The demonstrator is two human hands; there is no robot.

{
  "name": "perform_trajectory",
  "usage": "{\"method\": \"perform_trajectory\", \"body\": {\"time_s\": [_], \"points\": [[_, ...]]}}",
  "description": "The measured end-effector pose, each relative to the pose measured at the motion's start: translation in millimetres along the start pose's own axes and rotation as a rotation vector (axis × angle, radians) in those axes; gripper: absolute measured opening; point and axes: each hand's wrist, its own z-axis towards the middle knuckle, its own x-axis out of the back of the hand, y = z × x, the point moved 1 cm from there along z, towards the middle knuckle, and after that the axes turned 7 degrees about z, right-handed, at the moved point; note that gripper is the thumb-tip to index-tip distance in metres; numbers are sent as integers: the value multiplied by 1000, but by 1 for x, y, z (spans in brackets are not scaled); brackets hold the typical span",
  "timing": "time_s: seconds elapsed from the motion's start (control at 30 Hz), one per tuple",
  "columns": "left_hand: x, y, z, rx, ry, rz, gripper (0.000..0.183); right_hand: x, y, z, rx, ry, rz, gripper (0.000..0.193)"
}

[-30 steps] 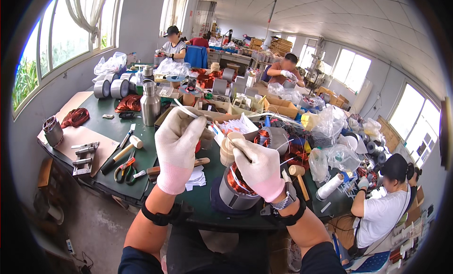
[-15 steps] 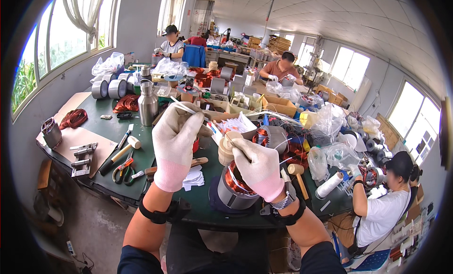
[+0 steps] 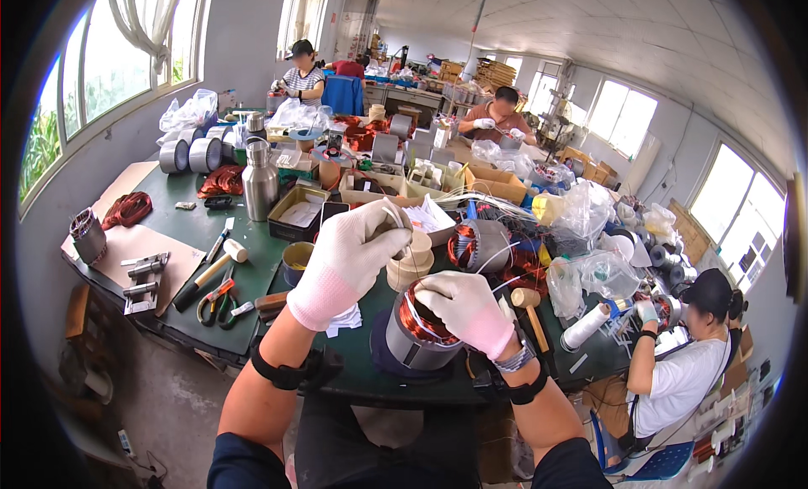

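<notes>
My left hand (image 3: 358, 247), in a white knit glove with a pink cuff, is raised above the bench, thumb and fingers pinched on a thin white tube (image 3: 392, 213). A fine wire seems to run from these fingers down to the motor stator (image 3: 412, 354). The stator is a grey metal ring standing upright on a dark pad, with copper windings (image 3: 411, 322) inside. My right hand (image 3: 467, 308), gloved alike, rests at the stator's upper right rim. Its fingers are curled closed by the windings; what they hold is hidden.
Wooden spools (image 3: 410, 266) stand behind the stator, beside a second wound stator (image 3: 481, 245). A mallet (image 3: 532, 312) and a white thread cone (image 3: 586, 327) lie right. Pliers (image 3: 217, 302), another mallet (image 3: 236, 251) and a steel flask (image 3: 259, 182) are left. A co-worker (image 3: 682, 354) sits at right.
My left hand has moved right and slightly down, with the white tube, to above the stator. My right hand has lowered onto the stator's rim.
</notes>
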Motion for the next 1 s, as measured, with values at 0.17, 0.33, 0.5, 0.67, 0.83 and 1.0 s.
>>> {"method": "perform_trajectory", "body": {"time_s": [0.17, 0.33, 0.5, 0.67, 0.83, 1.0], "points": [[-22, 0, 2, -31, -157, 183, 17, -9, 13, -10, -193, 98, 161, 19], [-31, -7, 4, -91, -138, 302, 14, -10, 23, -10, -117, 108, 148, 20], [-47, -20, 3, -151, -224, 454, 17, -6, 29, -10, -260, -47, 103, 19], [-57, -28, 1, -186, -184, 482, 17, 21, 14, -13, -176, 61, -15, 37], [-63, -35, 2, -203, -256, 599, 15, 42, -3, 1, -79, 34, 200, 51], [-74, -46, -9, -251, -355, 698, 16, 38, -5, 19, 131, 301, -7, 16]]}}
